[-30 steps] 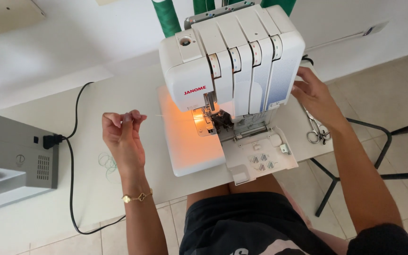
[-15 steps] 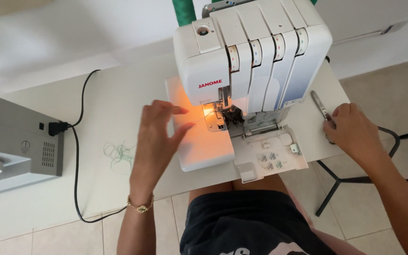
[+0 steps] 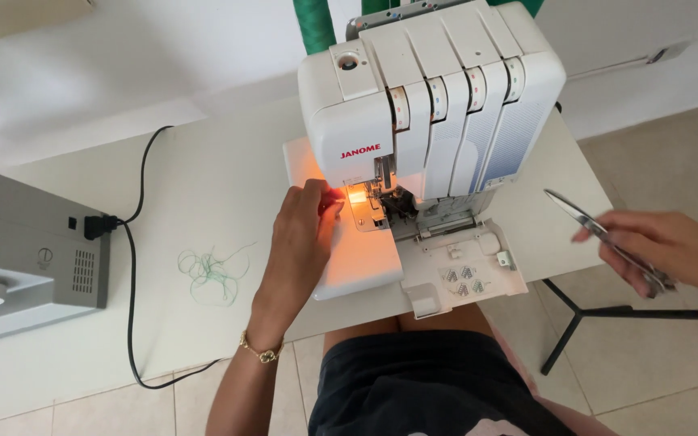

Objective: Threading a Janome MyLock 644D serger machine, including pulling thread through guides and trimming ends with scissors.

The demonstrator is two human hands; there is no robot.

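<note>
One white overlock machine (image 3: 430, 137) sits mid-desk (image 3: 203, 186) w/ 4 tension dials; my left hand (image 3: 304, 230) has fingertips pressed together at the lit needle area, my right hand (image 3: 672, 250) pinches 1 pair of metal tweezers (image 3: 599, 234) out past the desk's right edge. One green thread tangle (image 3: 212, 270), 1 black cable (image 3: 135, 266) & 1 grey machine (image 3: 26, 258) lie left, w/ bare desk room between them and the overlock.

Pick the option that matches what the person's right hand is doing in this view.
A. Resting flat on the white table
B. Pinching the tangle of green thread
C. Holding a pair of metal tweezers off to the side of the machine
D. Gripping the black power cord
C: the right hand holds slim metal tweezers in the air beside the white overlock machine, away from the green thread tangle and the black cord.
</note>
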